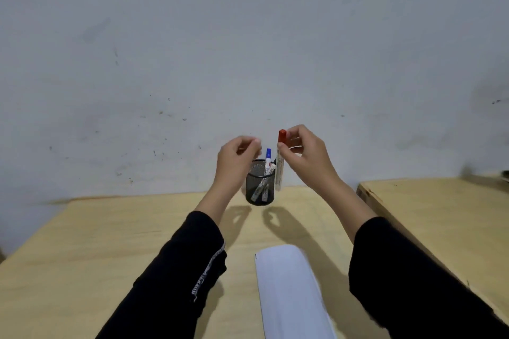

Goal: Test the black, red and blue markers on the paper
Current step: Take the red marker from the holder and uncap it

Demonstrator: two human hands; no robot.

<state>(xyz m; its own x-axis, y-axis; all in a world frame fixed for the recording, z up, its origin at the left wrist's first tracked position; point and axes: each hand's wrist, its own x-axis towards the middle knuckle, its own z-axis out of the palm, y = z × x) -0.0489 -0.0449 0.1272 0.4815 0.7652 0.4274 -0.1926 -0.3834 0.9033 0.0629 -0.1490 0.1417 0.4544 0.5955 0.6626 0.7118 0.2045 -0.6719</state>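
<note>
My right hand [304,155] pinches the red-capped marker [280,165] near its cap and holds it upright in the air, just right of a black mesh pen cup [260,183]. A blue-capped marker [267,161] stands in the cup, and a second marker leans beside it with its cap mostly hidden. My left hand [237,158] hovers at the cup's left side, fingers curled loosely, with nothing in it. The white paper [289,289] lies on the table near me, between my forearms.
The cup stands at the far edge of a light wooden table [110,242], close to a pale scuffed wall [248,49]. A second wooden tabletop [440,215] adjoins on the right. My black sleeves cover both forearms.
</note>
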